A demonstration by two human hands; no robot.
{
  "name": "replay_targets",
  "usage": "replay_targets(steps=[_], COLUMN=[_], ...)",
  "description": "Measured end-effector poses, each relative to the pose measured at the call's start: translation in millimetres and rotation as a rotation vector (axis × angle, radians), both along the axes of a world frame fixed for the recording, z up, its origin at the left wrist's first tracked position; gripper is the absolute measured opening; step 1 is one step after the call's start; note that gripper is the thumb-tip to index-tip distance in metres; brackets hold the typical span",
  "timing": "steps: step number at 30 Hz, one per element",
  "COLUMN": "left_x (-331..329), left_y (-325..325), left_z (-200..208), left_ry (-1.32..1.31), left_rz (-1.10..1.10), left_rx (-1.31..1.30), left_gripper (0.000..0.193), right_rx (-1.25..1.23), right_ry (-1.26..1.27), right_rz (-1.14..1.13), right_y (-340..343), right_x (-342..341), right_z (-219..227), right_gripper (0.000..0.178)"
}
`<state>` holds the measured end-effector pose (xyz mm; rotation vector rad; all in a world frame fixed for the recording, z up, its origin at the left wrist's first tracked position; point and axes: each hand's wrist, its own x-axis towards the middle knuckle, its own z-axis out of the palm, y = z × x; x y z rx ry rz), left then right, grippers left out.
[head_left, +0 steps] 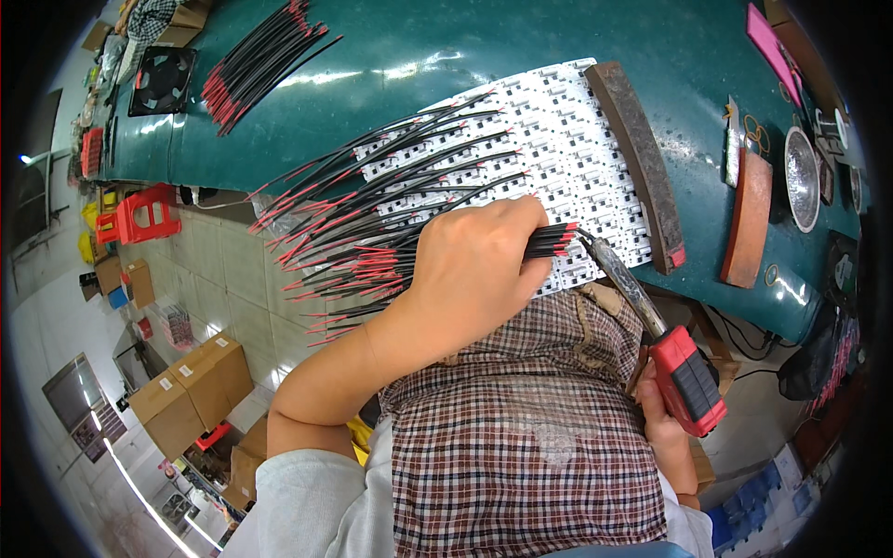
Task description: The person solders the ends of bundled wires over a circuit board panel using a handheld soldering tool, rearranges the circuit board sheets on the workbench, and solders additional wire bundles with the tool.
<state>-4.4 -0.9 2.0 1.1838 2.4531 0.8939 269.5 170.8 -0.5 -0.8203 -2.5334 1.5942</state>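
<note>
Currently our base is the glossy green table (419,37), spanning the top of the frame. On it, at centre, sits the white panel of small circuit boards (567,139). A fan of black wires with red ends (372,195) covers its left part; several right-hand ends reach board rows in the upper half. We'd count those as placed, but can't tell whether the joints are soldered. The right strip and lower right corner show no wires, so we judge a good share is left. A dark brown bar (637,167) lies along the panel's right edge. Right hand (660,423), lower right, is wrapped around the red-and-black handle of the soldering iron (688,381). Spare stock at upper left: a loose bundle of black-and-red wires (265,65). Left hand (484,246), centre, pinches a tight bunch of the same wires (553,241) between thumb and fingers, red ends poking right. Dark iron tip (583,234): just beside them, contact unclear.
</note>
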Motion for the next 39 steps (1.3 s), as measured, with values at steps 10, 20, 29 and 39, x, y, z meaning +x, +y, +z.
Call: replay_targets(steps=[10, 20, 29, 39], left_x=[-7.5, 8.0, 26.7, 26.9], left_y=[-2.8, -3.8, -4.8, -5.0], left_z=[6.7, 30.4, -0.3, -4.0], left_ry=[-0.008, -0.045, 0.016, 0.043], left_rz=[0.008, 0.051, 0.099, 0.091], left_rx=[-0.064, 0.015, -0.013, -0.006], left_gripper=[0.016, 0.018, 0.018, 0.019], right_rx=[0.078, 0.169, 0.113, 0.15], right_ry=[0.102, 0.144, 0.144, 0.128], right_rz=[0.008, 0.094, 0.154, 0.15], right_y=[0.2, 2.5, 2.2, 1.0], right_x=[5.7, 4.9, -17.2, -22.7], right_z=[-4.2, -0.1, 13.0, 14.3], right_gripper=[0.029, 0.025, 0.026, 0.027])
